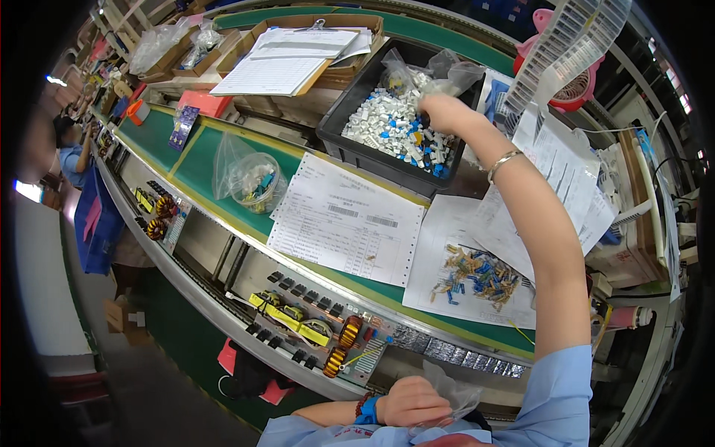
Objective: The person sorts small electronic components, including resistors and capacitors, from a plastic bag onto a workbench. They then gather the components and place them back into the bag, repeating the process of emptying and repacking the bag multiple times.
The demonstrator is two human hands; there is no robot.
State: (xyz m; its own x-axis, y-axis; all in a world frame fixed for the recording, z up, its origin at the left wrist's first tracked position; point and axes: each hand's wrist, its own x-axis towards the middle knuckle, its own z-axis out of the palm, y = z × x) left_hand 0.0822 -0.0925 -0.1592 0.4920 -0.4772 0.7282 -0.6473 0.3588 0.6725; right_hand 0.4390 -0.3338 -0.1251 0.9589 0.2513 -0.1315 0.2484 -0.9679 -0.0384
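Has the right hand [447, 113] in the black plastic bin [372, 155] behind the printed sheet [350, 216], amid small white and blue plastic parts [383, 121]; cannot tell whether clamped on any, with fingertips hidden. Grips a clear plastic bag [460, 393] in the curled left hand [413, 402], low before the counter [199, 170].
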